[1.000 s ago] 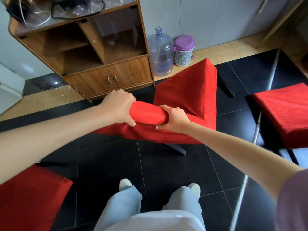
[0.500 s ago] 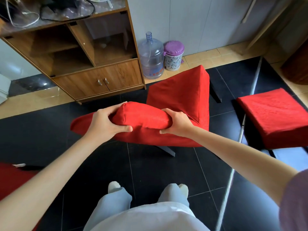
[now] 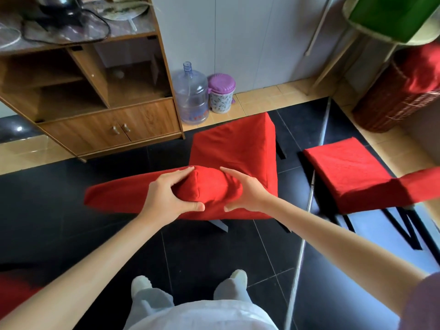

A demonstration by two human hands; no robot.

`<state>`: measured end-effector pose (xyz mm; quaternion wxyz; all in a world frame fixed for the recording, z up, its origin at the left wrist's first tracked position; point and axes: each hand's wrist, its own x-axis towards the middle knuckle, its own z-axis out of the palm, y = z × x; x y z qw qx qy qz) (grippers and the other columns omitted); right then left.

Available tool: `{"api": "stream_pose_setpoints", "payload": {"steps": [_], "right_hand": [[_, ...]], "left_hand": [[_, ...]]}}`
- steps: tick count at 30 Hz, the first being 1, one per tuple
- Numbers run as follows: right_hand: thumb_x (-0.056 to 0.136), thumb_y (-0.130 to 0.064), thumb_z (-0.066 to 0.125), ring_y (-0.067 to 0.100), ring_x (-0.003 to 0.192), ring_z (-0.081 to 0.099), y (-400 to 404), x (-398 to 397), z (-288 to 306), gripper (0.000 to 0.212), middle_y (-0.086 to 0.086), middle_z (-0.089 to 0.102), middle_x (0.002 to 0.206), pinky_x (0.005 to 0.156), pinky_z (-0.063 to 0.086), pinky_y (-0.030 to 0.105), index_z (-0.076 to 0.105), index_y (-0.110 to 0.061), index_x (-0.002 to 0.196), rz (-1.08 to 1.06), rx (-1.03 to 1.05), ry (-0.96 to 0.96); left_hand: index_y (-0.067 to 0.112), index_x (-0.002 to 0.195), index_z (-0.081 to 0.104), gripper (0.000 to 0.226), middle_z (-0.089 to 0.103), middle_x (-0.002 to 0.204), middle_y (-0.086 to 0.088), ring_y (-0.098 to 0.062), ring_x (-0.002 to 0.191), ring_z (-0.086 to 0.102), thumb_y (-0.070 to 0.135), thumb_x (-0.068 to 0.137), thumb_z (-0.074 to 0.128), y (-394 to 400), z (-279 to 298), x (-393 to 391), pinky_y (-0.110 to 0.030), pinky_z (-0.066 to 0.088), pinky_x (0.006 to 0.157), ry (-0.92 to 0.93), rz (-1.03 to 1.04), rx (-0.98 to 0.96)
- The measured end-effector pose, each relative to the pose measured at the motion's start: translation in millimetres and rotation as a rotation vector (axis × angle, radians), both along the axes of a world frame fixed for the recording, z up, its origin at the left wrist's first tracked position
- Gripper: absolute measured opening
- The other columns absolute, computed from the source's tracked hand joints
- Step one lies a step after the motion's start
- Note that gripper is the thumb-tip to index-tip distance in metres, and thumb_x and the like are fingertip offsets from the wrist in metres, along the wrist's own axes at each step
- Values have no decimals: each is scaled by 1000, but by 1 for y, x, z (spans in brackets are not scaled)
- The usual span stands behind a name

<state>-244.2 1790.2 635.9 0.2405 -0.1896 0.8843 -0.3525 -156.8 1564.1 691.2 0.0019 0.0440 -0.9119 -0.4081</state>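
Note:
A chair in a red fabric cover (image 3: 234, 148) stands on the dark floor in front of me, its seat facing away. My left hand (image 3: 167, 198) grips the top of the red-covered chair back near a seamed corner (image 3: 204, 189), thumb below and fingers over the top. My right hand (image 3: 246, 192) holds the same edge from the right side, fingers on top and thumb underneath. The red cover bulges between the two hands.
A wooden cabinet (image 3: 100, 110) stands at the back left, with a water jug (image 3: 191, 94) and a purple-lidded bin (image 3: 221, 92) beside it. Another red-covered chair (image 3: 350, 170) is to the right, a wicker basket (image 3: 395, 101) behind it. A white pole (image 3: 309, 198) crosses the floor.
My hands have slid closer together along the top of the chair back, bunching the red cover between them. The view has tilted up and shows more of the room.

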Motion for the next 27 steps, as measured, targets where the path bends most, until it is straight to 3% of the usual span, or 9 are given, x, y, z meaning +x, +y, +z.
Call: {"api": "stream_pose_setpoints", "payload": {"steps": [4,7,11,17,23,27], "right_hand": [[49,-15,93,11,135,38,17,1,15,117,-7,46,145,92,17,-6,34,-34,147,2,-7,-13],[50,-13,93,10,138,35,25,7,28,119,-9,42,147,100,20,3,31,-34,148,-2,-2,-25],[49,-15,94,1,135,33,22,19,42,120,-14,42,146,101,22,7,30,-39,148,-12,-22,-28],[46,-18,95,-12,122,33,14,27,58,114,-24,42,134,96,17,-5,38,-38,143,-6,-75,55],[45,-14,94,-8,121,39,50,33,75,110,-23,46,130,97,21,-3,40,-43,137,-78,-15,60],[45,-17,95,-3,128,37,75,45,84,105,-19,42,138,106,24,12,41,-51,129,-152,-1,49]], "left_hand": [[37,144,39,113,44,143,16,1,132,37,48,44,90,-8,6,-11,-33,32,113,-188,-201,101],[42,147,27,120,40,148,12,-8,140,30,38,47,93,-32,0,-14,-39,26,116,-273,-198,24],[32,149,29,120,51,140,9,-14,134,42,24,49,95,-43,-12,-15,-39,28,112,-293,-152,22],[30,145,39,115,57,135,6,-14,129,48,28,45,96,-29,-21,-14,-37,33,110,-225,-128,76],[29,142,44,110,58,132,9,-14,127,47,40,45,94,12,-22,-17,-40,36,109,-139,-184,65],[37,150,22,128,39,149,8,-15,139,29,52,43,91,30,-30,-20,-35,21,113,-151,-355,-38]]}}
